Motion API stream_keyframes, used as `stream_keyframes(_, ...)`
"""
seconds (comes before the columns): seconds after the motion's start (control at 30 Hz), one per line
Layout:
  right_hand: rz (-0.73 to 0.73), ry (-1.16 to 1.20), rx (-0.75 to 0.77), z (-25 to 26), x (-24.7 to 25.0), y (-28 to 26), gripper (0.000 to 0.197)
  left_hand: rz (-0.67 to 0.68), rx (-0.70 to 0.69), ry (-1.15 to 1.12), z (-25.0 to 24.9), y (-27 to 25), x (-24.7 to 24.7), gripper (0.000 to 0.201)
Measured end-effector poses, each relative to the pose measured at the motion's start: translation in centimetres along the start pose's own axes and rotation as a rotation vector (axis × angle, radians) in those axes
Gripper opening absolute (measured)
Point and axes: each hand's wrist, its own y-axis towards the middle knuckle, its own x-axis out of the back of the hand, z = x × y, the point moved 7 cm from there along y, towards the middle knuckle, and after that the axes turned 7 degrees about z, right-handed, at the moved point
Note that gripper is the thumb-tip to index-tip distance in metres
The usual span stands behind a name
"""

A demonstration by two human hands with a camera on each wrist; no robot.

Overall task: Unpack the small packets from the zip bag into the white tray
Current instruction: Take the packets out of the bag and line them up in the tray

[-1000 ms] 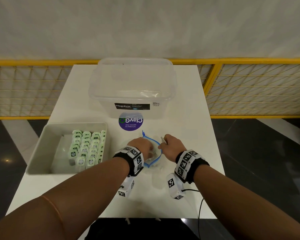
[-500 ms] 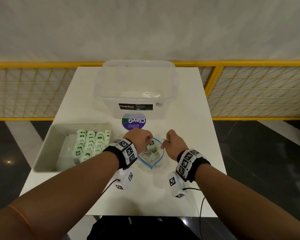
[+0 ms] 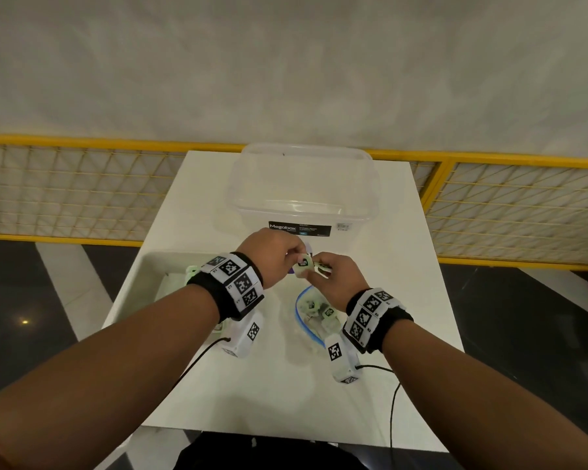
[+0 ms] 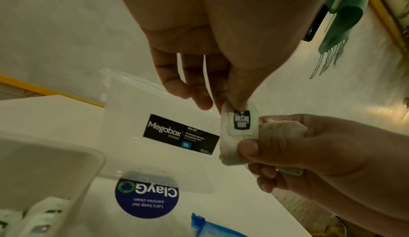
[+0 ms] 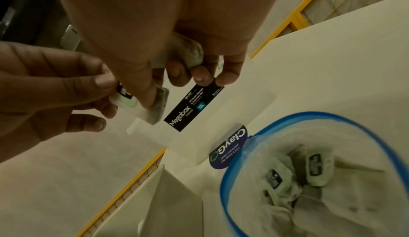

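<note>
Both hands are raised above the zip bag (image 3: 299,300), whose blue rim (image 5: 332,116) stands open on the table with several small packets (image 5: 318,169) inside. My left hand (image 3: 286,257) pinches the top of a small packet (image 4: 240,130) with a black label. My right hand (image 3: 328,271) presses its thumb on that packet's lower end and curls its fingers round a second packet (image 4: 281,130). The white tray (image 3: 143,276) stands to the left, with several green-labelled packets (image 3: 192,271) mostly hidden behind my left wrist.
A clear Megabox storage box (image 3: 302,198) stands just behind the hands. A round purple sticker (image 4: 146,195) lies on the white table (image 3: 286,385) in front of it. Wrist-camera cables (image 3: 392,401) trail over the near edge. A yellow mesh railing (image 3: 489,212) runs behind the table.
My left hand came up out of the zip bag with a packet. My right hand let go of the bag's rim, rose and met it, taking hold of the packet's lower end.
</note>
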Motion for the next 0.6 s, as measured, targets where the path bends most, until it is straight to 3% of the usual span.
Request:
stream_keyframes(0.17,0.025,-0.067,0.011,2.5,-2.5,0.5,0.003,0.092,0.043,0.097,2.8,-1.6,1.7,0.012)
stream_keyframes(0.33,0.076,-0.115,-0.046,4.5,-6.4,1.3,0.018,0.109,0.048,0.159,5.9,-4.1,4.5,0.013)
stream_keyframes(0.5,0.114,0.158,-0.152,6.0,-9.9,1.4,0.024,0.174,0.120,0.225,11.5,-6.8,6.7,0.016)
stream_keyframes(0.6,0.152,0.273,-0.155,6.9,-11.8,1.3,0.024,0.336,0.156,0.332,14.9,-8.1,5.5,0.015)
